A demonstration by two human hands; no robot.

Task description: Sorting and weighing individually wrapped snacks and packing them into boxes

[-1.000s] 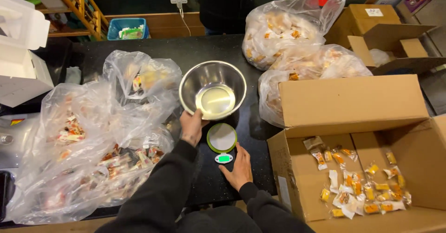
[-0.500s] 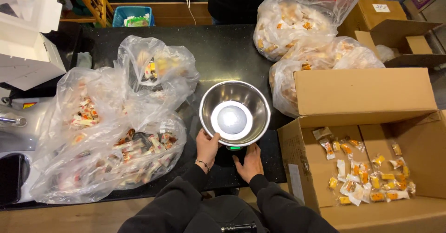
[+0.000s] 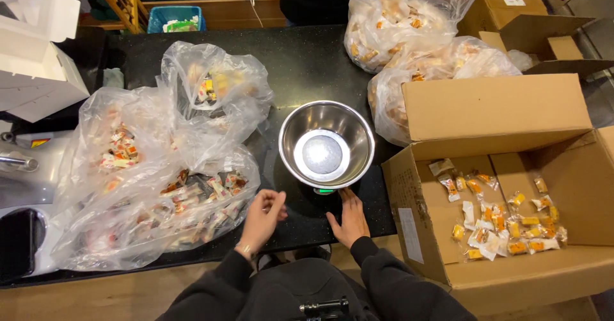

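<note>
Our right hand, fingers flat and open, touched the little black scale under the shiny round metal bowl. Our left hand hung loosely curled, holding nothing, beside the clear plastic bag of wrapped sweets.

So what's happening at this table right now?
A person sits at a black table with an empty steel bowl on a small scale. The right hand rests flat by the scale; the left hand hovers open near a bag of wrapped candies. A cardboard box holds more candies.
</note>
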